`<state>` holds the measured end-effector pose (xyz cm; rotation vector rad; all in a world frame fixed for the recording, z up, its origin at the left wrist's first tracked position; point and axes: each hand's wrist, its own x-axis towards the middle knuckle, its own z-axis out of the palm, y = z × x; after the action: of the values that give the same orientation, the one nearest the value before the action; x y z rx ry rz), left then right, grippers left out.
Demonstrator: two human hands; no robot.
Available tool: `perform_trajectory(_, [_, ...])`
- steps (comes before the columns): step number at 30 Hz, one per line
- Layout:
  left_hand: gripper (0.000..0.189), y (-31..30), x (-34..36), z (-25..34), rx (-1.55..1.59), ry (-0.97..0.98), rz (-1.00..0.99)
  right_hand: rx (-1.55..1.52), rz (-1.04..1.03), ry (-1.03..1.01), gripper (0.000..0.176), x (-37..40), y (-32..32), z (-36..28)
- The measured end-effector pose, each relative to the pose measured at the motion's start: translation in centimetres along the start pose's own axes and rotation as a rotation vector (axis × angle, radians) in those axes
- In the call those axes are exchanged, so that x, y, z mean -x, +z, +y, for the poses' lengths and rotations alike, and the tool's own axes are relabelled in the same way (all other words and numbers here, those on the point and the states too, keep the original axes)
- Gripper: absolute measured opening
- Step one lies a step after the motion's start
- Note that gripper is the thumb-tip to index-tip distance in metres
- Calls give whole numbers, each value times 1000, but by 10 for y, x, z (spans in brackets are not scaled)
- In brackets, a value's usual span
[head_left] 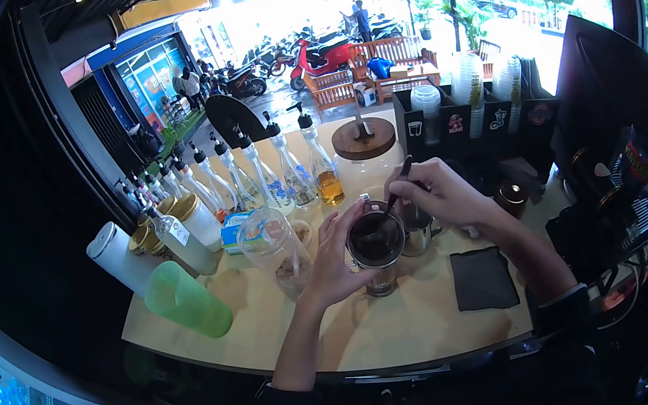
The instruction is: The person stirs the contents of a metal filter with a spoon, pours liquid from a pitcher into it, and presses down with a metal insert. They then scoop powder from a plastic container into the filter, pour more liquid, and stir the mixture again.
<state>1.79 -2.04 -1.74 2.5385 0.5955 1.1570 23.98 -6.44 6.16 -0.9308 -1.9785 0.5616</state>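
My left hand (328,264) is wrapped round the side of a clear glass (383,279) that holds a dark liquid (375,241). Pinched in my right hand (445,192) is the dark handle of a spoon (402,177), which slants down to the glass; its lower end is hidden in the liquid. Just left of my left hand stands a clear plastic container (271,247). Behind the glass is a large white jar with a wooden lid (365,139). Another glass vessel (420,237) is partly hidden behind my right hand.
A green tumbler (186,300) stands on the light counter (277,343) at left. Several pump bottles (271,181) line its back edge. A dark folded cloth (484,279) lies at right. Beyond it are a black cup organizer (478,121) and a dark screen (612,100).
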Motion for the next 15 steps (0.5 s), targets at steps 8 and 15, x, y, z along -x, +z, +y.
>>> perform_trajectory(8, [104, 4, 1, -3, 32, 7, 35, 88, 116, -38, 17, 8, 12, 1])
perform_trajectory(15, [107, 12, 4, -11, 139, -44, 125, 150, 222, -114, 11, 11, 15, 4])
